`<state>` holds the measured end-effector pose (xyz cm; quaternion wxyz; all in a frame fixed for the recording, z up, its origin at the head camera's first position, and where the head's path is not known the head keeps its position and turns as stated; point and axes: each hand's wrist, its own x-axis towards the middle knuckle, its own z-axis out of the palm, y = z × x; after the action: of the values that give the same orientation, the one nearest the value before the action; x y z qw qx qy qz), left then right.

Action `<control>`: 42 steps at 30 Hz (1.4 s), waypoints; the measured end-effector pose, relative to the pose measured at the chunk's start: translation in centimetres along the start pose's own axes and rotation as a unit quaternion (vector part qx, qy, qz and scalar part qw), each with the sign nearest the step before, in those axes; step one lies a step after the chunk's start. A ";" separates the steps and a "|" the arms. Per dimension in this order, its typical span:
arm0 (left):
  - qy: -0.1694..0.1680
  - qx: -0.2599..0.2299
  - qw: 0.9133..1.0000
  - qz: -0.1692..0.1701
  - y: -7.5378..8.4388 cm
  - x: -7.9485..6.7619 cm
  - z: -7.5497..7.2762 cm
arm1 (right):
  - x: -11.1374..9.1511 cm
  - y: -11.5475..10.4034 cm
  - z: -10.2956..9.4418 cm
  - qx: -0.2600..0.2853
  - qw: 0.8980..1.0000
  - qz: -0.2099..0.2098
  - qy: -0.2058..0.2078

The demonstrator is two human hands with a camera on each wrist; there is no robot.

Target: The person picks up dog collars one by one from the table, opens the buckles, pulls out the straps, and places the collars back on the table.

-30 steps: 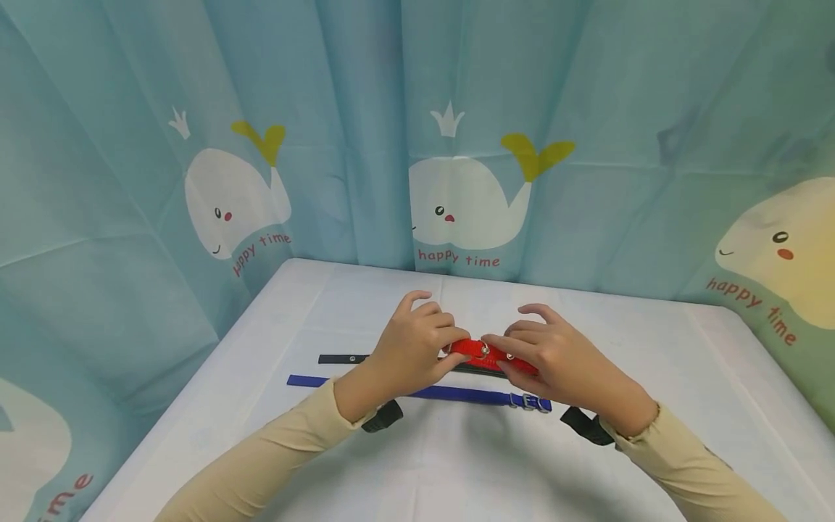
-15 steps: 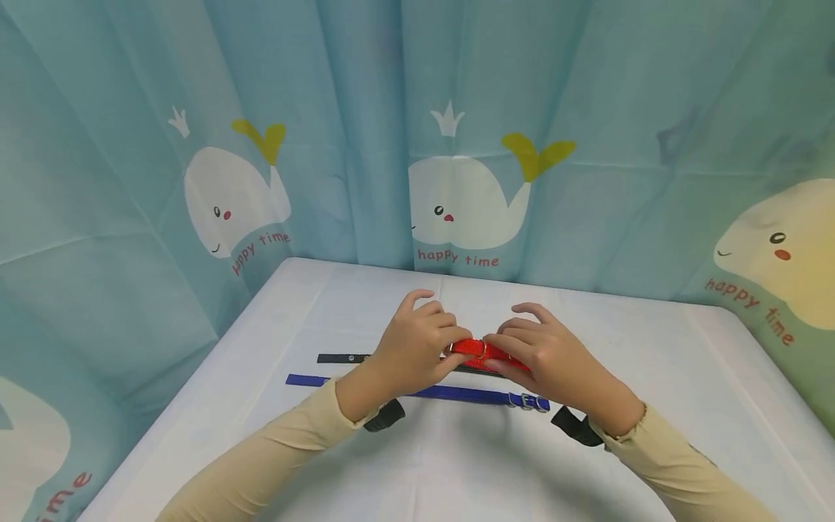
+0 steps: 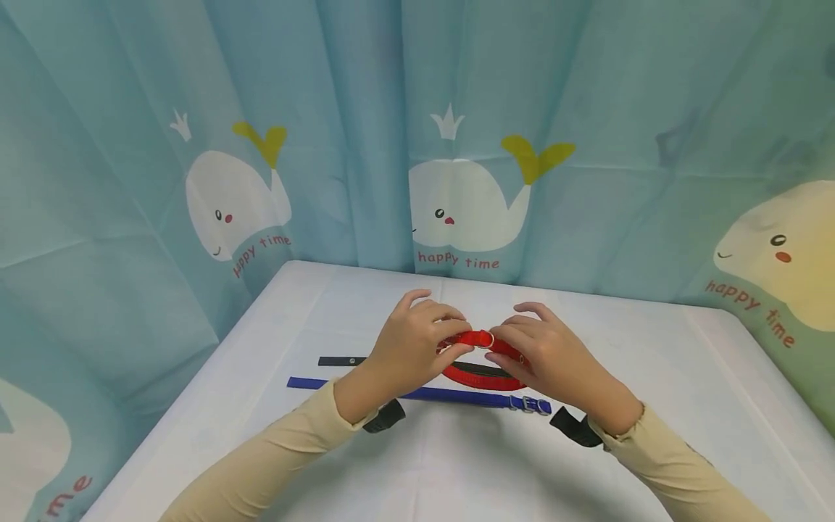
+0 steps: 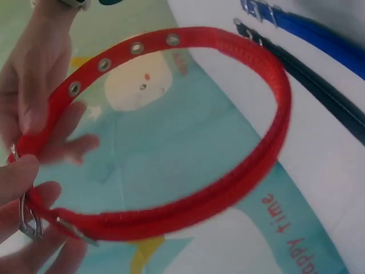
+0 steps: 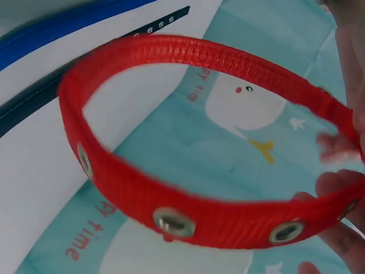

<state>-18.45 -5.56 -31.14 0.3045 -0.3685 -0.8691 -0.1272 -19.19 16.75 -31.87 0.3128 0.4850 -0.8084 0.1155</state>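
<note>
A red collar [image 3: 483,381] with metal eyelets is bent into a loop above the table. My left hand [image 3: 412,341] pinches it at the end with the metal buckle [image 4: 29,220], seen in the left wrist view. With thumb and fingers, my right hand [image 3: 551,349] pinches the eyelet end close by. In the right wrist view, the collar's eyelet strip [image 5: 228,220] curves toward the fingers at the right edge. A metal ring [image 3: 485,339] shows between the hands. The fingertips partly hide where the two ends meet.
A black collar [image 3: 338,360] lies on the white table [image 3: 365,478], partly behind the left hand and red loop. Nearer lies a blue collar [image 3: 450,394] with buckle and rings at its right end. A light-blue whale-print curtain [image 3: 365,145] surrounds the table's back and sides.
My right hand has moved slightly left, closer to the left hand. The red collar, earlier seen as a narrow strip between the hands, now shows a wider loop hanging below them.
</note>
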 end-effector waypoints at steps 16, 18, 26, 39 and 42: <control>-0.023 0.017 0.999 0.030 -0.2 -0.4 -1.6 | -2.8 0.2 -1.2 0.034 0.997 0.040 -0.056; -0.033 0.010 0.999 0.042 0.2 -0.3 -1.4 | -2.1 -0.2 -1.2 0.041 0.998 0.030 -0.031; -0.060 -0.033 0.996 0.049 1.5 -0.2 -0.5 | 0.0 -2.0 -1.2 0.037 0.999 -0.004 0.015; -0.156 -0.100 0.980 0.070 1.2 -0.8 -1.0 | -0.3 -1.9 -2.8 0.030 0.998 -0.038 0.026; -0.155 -0.096 0.980 0.078 1.4 -0.6 -1.1 | -0.2 -2.2 -2.9 0.017 0.998 -0.051 0.031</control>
<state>-16.63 -5.41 -30.66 0.1385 -0.4781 -0.8580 -0.1268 -16.11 17.20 -29.97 0.3347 0.5272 -0.7705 0.1279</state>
